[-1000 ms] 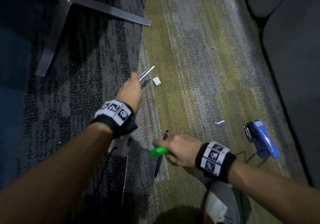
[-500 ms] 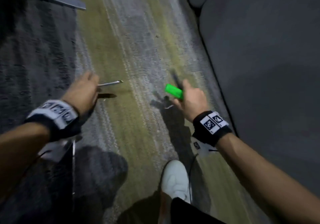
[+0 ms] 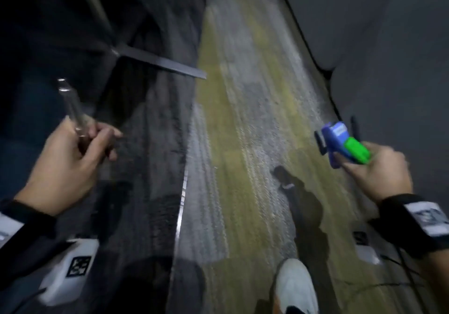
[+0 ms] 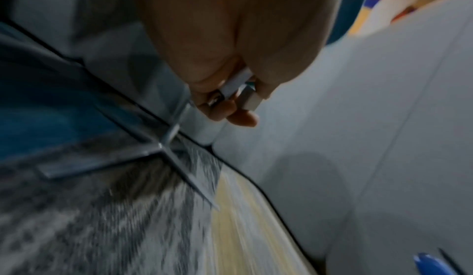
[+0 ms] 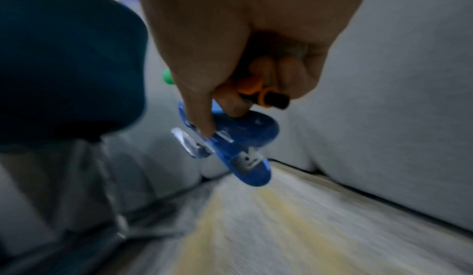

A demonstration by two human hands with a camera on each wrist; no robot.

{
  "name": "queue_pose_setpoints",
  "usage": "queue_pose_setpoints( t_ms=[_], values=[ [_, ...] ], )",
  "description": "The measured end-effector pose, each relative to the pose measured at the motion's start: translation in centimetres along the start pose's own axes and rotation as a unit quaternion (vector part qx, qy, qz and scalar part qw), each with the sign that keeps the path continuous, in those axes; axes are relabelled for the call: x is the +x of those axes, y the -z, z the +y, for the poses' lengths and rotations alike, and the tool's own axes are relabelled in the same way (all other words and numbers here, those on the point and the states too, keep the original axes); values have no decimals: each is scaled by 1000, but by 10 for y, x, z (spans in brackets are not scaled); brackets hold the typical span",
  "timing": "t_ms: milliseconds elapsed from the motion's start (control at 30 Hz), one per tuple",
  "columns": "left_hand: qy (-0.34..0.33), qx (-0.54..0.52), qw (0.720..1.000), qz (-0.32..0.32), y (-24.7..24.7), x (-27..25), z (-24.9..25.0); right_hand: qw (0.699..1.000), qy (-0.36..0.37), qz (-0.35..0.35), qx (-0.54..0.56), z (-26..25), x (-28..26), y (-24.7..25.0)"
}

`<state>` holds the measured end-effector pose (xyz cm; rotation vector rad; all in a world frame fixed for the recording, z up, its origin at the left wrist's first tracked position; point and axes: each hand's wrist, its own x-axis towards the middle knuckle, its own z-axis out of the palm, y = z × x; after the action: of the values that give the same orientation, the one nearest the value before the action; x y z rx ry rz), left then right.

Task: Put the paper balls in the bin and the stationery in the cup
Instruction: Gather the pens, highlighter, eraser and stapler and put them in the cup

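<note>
My left hand [image 3: 92, 139] grips a clear silvery pen [image 3: 70, 105] that points up and away, at the left of the head view. In the left wrist view the left hand [image 4: 230, 105] is curled round the pen's end [image 4: 216, 97] and a small pale block [image 4: 249, 98]. My right hand [image 3: 352, 160] holds a blue stapler [image 3: 332, 139], a green marker [image 3: 356, 149] and a dark pen [image 3: 354, 124] together. The right wrist view shows the right hand [image 5: 222, 117] pinching the stapler [image 5: 243, 147], with an orange-and-black pen [image 5: 268, 97] in the curled fingers. No bin, cup or paper ball is in view.
Both hands hang above grey and yellow-green carpet [image 3: 243, 143]. A flat metal furniture leg [image 3: 160, 62] lies on the floor at the back left. A grey sofa [image 3: 388, 58] runs along the right. My white shoe [image 3: 294, 287] is at the bottom.
My right hand has taken up the blue stapler beside the green marker and dark pen. The left hand's pen has swung from pointing right to pointing up. The view has shifted.
</note>
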<state>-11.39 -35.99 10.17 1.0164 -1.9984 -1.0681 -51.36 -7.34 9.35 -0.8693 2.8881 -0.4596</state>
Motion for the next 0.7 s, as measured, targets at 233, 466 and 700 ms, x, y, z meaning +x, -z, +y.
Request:
queue_pose_setpoints(
  t_ms=[233,466,700],
  values=[
    [65,71,979,177,212,-51,18,904,291,-92,299,-170,-18,86],
    [80,86,965,235,226,-87,130,820,452,-262,235,-269,-40,99],
    [198,62,956,209,259,-98,213,808,444,-337,192,-354,-71,154]
  ],
)
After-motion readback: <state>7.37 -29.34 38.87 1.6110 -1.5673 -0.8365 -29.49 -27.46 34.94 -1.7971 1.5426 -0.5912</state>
